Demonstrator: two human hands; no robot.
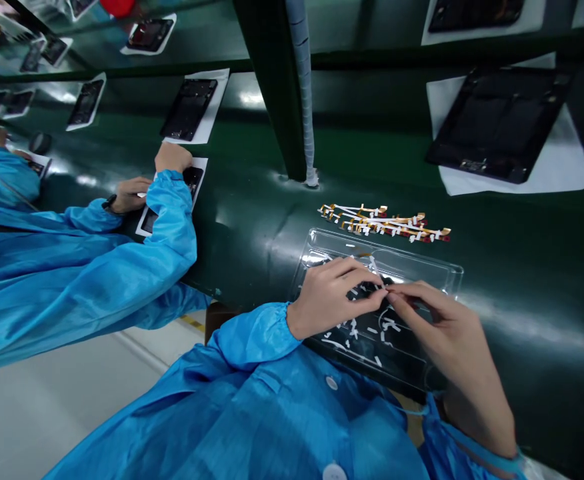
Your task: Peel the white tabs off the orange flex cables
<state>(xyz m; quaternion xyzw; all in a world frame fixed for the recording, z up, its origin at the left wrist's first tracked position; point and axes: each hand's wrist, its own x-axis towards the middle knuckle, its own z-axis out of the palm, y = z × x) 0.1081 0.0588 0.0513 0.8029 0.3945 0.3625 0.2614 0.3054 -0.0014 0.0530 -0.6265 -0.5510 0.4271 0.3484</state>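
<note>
My left hand (332,297) and my right hand (442,327) meet above a clear plastic tray (387,252), their fingertips pinching a small dark strip with white tabs (372,289). The strip looks like a flat flex cable, though my fingers hide most of it. More dark strips with white tabs lie inside the tray, partly under my hands. Just beyond the tray's far rim lies a loose bundle of gold and white flex cables (385,223) with red-brown ends.
The dark green workbench (522,267) runs across the view. A large black panel on white sheet (497,123) lies at upper right, beside a green post (272,87) with a white wrapped hose (305,93). At left, a co-worker in a blue sleeve (169,227) handles a black device.
</note>
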